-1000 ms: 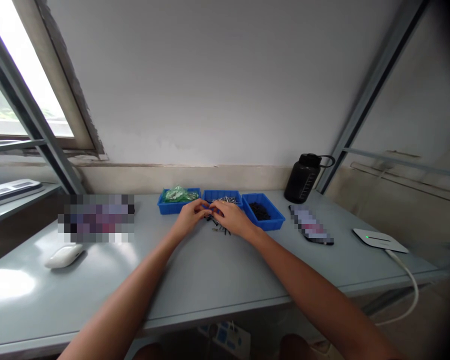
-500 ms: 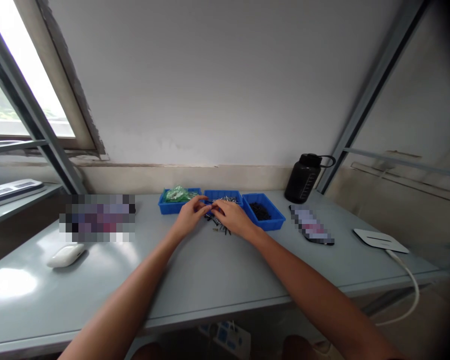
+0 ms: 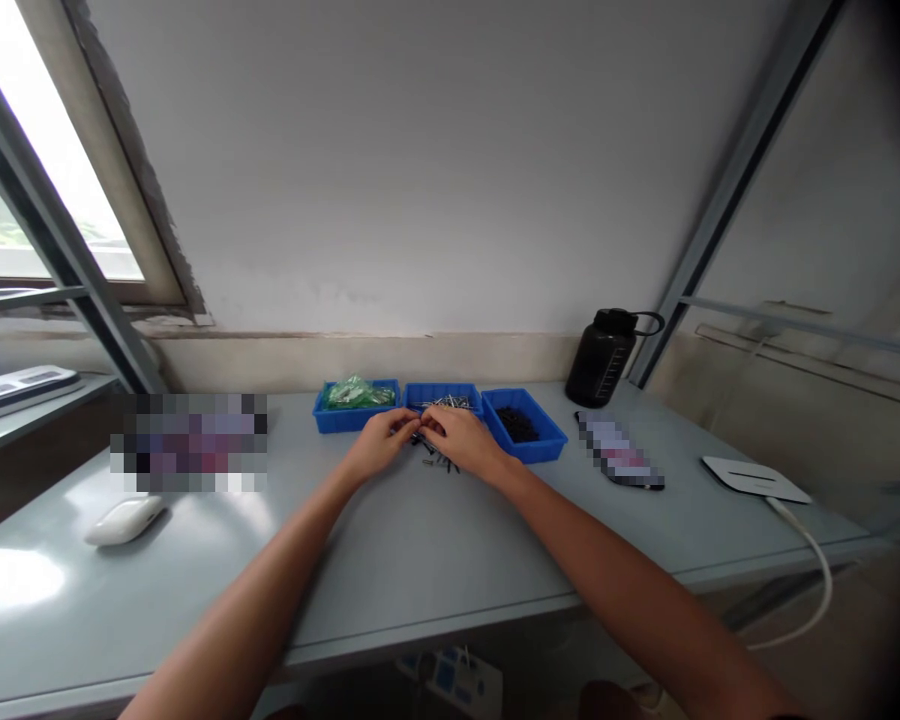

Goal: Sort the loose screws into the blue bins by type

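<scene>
My left hand (image 3: 379, 442) and my right hand (image 3: 461, 438) meet fingertip to fingertip just in front of the middle blue tray (image 3: 412, 391). Both are closed in a pinch; whatever sits between the fingertips is too small to make out. Beneath them lies a loose pile of small screw-like pieces (image 3: 444, 462), silver and dark, partly covered by my right hand. Similar silver pieces (image 3: 454, 402) fill the middle tray. The right blue tray (image 3: 546, 452) holds small black parts (image 3: 517, 424). In the left blue tray (image 3: 337, 422) rests a green plastic bag (image 3: 354, 391).
A black bottle (image 3: 601, 360) stands at the back right, with a phone (image 3: 621, 450) before it. Farther right is a white flat device (image 3: 754, 480) with a cable. On the left are a white case (image 3: 126, 521) and a pixelated item (image 3: 195, 440).
Both hands have come down slightly, away from the middle tray and nearer the pile. The left fingers have drawn closer together. The whole view has shifted a little.
</scene>
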Motion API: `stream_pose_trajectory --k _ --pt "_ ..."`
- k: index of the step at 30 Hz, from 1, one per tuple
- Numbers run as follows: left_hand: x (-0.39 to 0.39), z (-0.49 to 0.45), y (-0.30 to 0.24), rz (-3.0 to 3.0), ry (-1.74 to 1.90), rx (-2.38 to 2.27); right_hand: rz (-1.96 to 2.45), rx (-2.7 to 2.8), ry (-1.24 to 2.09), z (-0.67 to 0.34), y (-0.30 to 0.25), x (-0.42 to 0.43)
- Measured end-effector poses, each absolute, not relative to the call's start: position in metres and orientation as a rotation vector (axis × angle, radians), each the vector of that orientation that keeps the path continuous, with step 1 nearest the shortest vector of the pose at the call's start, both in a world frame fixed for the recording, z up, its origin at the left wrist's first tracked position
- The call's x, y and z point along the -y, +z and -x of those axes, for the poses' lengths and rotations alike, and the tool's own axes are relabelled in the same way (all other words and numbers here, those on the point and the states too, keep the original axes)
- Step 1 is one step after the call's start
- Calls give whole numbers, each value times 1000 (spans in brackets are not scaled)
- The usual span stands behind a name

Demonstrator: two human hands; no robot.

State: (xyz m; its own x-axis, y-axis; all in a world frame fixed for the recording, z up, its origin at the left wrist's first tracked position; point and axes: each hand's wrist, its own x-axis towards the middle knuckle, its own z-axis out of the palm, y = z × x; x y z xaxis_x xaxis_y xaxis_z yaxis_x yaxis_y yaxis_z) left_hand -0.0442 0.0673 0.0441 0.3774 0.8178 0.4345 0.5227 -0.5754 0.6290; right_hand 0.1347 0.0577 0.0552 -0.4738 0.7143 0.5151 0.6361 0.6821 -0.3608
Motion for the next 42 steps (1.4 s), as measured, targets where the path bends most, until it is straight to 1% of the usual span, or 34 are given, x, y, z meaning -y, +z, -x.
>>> stream_pose_trajectory --k 9,21,32,35,38,42 --pt "-73 45 33 -2390 992 -1204 1074 2275 106 -138 56 -63" --pt "-75 48 33 -2394 1062 -1264 1158 2317 68 -141 50 -66" --pt "-76 48 35 -2383 1090 -1281 1084 2457 67 -134 54 -57" --pt "-75 49 35 -2331 1113 -1337 1207 2404 -3 -136 57 -59" --pt "-74 50 36 -2301 1099 -1376 1465 2219 -128 -150 62 -65" --pt "-69 47 35 -2340 945 -1292 1800 1934 -273 -176 69 -71"
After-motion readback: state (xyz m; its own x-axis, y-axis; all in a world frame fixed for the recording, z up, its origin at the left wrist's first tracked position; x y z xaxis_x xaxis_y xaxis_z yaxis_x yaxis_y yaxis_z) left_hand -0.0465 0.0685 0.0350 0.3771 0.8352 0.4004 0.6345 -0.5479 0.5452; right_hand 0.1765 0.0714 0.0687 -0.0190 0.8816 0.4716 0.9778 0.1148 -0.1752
